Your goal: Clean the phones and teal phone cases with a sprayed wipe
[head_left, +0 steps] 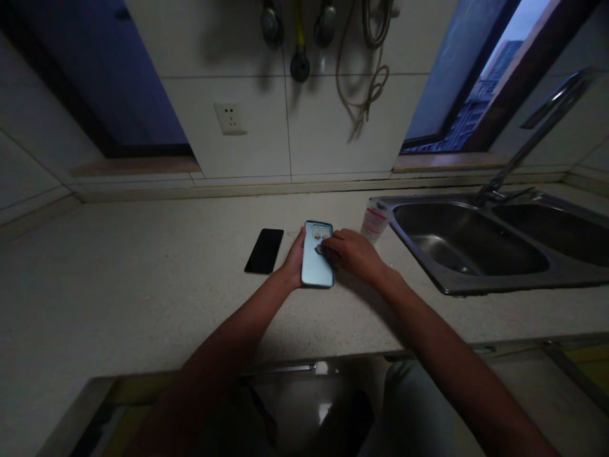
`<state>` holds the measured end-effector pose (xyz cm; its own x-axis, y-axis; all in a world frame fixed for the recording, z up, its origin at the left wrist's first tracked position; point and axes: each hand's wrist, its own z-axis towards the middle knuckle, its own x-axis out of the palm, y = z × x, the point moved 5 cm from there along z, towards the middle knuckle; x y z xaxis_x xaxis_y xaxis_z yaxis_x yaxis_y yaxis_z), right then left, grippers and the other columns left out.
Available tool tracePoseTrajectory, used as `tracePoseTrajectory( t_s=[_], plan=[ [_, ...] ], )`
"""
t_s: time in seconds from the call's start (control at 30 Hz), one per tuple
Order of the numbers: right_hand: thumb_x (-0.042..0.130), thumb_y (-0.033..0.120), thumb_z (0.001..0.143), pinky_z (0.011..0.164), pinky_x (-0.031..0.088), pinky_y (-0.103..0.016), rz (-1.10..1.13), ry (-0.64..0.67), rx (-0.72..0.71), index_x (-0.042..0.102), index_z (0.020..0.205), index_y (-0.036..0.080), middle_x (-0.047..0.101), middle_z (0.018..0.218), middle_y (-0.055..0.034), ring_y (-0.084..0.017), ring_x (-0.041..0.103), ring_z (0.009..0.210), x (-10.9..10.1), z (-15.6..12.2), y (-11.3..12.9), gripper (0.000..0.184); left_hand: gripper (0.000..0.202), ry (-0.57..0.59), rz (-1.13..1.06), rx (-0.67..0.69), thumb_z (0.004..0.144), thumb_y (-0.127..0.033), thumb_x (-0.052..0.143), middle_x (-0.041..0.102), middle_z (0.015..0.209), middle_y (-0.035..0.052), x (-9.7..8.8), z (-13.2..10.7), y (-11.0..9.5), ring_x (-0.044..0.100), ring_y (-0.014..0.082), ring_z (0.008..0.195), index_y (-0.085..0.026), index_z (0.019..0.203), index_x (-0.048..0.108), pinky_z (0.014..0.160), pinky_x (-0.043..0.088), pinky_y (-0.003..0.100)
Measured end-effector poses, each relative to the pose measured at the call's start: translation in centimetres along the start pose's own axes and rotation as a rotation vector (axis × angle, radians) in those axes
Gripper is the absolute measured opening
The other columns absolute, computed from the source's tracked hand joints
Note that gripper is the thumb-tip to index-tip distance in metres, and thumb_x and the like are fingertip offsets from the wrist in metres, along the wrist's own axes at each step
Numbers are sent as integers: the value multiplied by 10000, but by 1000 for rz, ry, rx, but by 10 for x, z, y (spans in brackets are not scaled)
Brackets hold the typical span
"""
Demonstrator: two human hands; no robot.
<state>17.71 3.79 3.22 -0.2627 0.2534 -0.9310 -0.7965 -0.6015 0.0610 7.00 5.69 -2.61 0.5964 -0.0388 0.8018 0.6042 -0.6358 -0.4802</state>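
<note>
My left hand (294, 259) is wrapped round the left edge of a light blue phone case (317, 271), held just above the counter. Its inner side faces up, and the camera cutouts are at its top end. My right hand (351, 252) reaches in from the right with its fingers pinched together over the case, just below the cutouts. A small greyish piece (319, 249) shows at those fingertips; its kind is too small and dim to make out. To the left, a black phone (264, 251) lies flat on the counter, apart from both hands.
Behind my right hand stands a clear plastic cup (374, 219) with pink print. A steel double sink (445, 282) with a tall faucet (537, 130) is set into the pale counter (190, 285) at the right. Pipe valves (299, 66) and a wall socket (230, 119) are on the tiled wall.
</note>
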Motion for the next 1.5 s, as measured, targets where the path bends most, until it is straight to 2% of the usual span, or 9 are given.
tracePoseTrajectory(
  t_s=[0.2, 0.37, 0.53, 0.67, 0.8, 1.1, 1.23, 1.37, 1.5],
  plan=[
    [619, 408, 975, 747, 404, -333, 50, -50, 5, 727, 1095, 202, 687, 1026, -114, -236, 595, 897, 5, -1, 5, 262, 590, -38, 52, 19, 1005, -583, 342, 720, 724, 100, -2, -1, -1, 661, 215, 558, -121, 1075, 703, 571, 534, 331],
    [603, 203, 956, 764, 433, -361, -16, -113, 142, 762, 1055, 194, 706, 979, -124, -251, 605, 891, 8, -2, -5, 188, 647, -36, 103, -8, 983, -642, 347, 739, 765, 126, -4, 0, 4, 713, 248, 661, -109, 1094, 695, 654, 567, 362],
    [575, 164, 949, 768, 472, -376, 74, -307, 224, 770, 1065, 173, 711, 968, -136, -265, 615, 896, 4, -5, -20, 227, 710, 63, 186, -103, 962, -707, 303, 741, 760, 127, 1, -2, 16, 703, 250, 620, -122, 1104, 681, 623, 570, 380],
    [556, 190, 962, 811, 498, -403, 216, -483, 194, 767, 1077, 191, 706, 967, -128, -267, 622, 920, 0, -5, -22, 241, 706, 81, 216, -109, 946, -727, 334, 740, 745, 121, 5, -3, 23, 699, 250, 612, -137, 1110, 686, 619, 569, 387],
    [558, 199, 960, 828, 520, -419, 321, -523, 134, 759, 1114, 219, 711, 1009, -121, -265, 632, 956, 5, 0, -15, 254, 620, 51, 221, -61, 954, -679, 416, 723, 681, 115, 5, -3, 25, 692, 250, 600, -142, 1030, 717, 599, 546, 356],
    [586, 195, 950, 837, 527, -381, 501, -450, 38, 774, 1096, 243, 749, 1018, -95, -228, 677, 939, 7, 3, -4, 243, 615, -48, 118, -10, 962, -661, 419, 723, 698, 123, 2, 0, 23, 697, 247, 646, -133, 1000, 732, 649, 545, 351],
    [598, 250, 963, 856, 504, -378, 534, -312, -80, 755, 1144, 227, 768, 999, -90, -215, 681, 922, 10, 1, 9, 241, 627, -58, 28, 68, 984, -645, 378, 746, 821, 137, 4, -3, 14, 732, 271, 801, -129, 1080, 720, 774, 573, 392],
    [619, 269, 946, 874, 485, -377, 551, -102, -304, 709, 1231, 228, 776, 1011, -77, -205, 675, 923, 13, -2, 28, 302, 592, -55, -40, 200, 979, -635, 399, 740, 834, 119, -1, -4, -7, 732, 271, 810, -141, 1079, 710, 801, 581, 404],
    [617, 192, 911, 900, 463, -375, 512, 10, -424, 757, 1038, 219, 766, 918, -49, -195, 661, 887, 7, -5, 32, 191, 618, -71, -39, 218, 977, -638, 360, 733, 820, 138, -6, -5, -21, 728, 282, 802, -133, 1051, 707, 785, 584, 413]
  ],
)
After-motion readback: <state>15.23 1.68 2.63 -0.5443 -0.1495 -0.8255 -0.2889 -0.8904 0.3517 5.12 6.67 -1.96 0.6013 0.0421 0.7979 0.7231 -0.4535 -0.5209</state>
